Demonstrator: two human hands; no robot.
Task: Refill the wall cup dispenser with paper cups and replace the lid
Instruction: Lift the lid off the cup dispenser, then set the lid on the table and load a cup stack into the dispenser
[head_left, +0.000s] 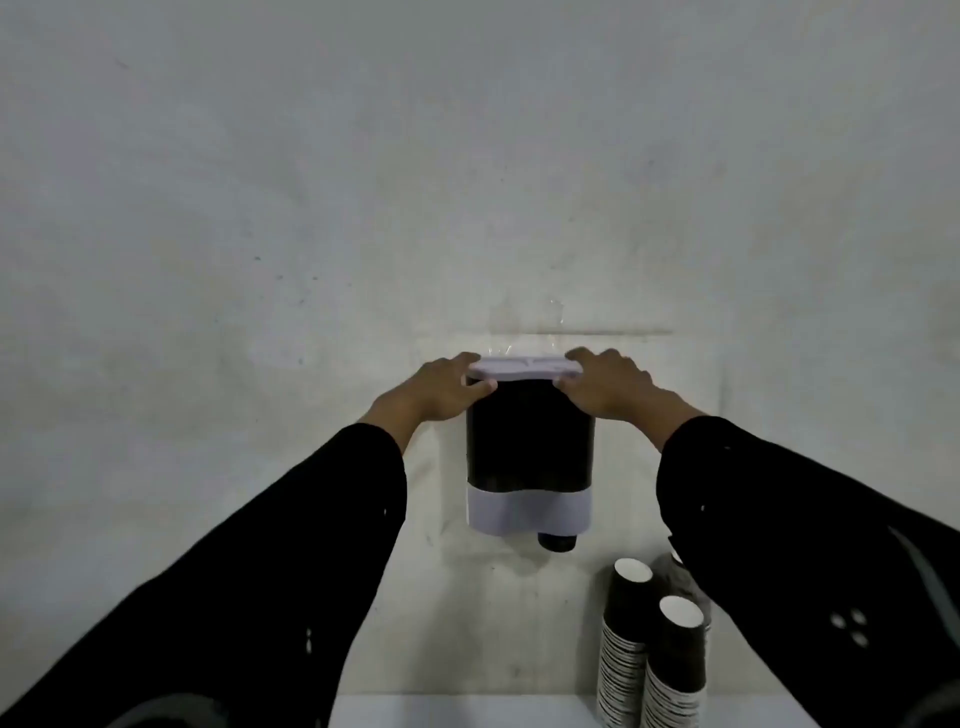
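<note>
The cup dispenser (530, 441) hangs on the wall, dark-bodied with a pale band at its base and a dark cup bottom poking out underneath. A pale lid (524, 367) sits on its top. My left hand (441, 389) grips the lid's left end, thumb under the edge. At the right end, my right hand (608, 387) holds the lid with fingers over it. Two stacks of upside-down dark paper cups (649, 649) stand at the lower right; a third stack behind them is partly hidden by my right sleeve.
A white table surface (467, 712) shows at the bottom edge under the dispenser. The grey wall (311, 208) fills the rest of the view. A clear strip of tape or bracket (571, 330) runs just above the dispenser.
</note>
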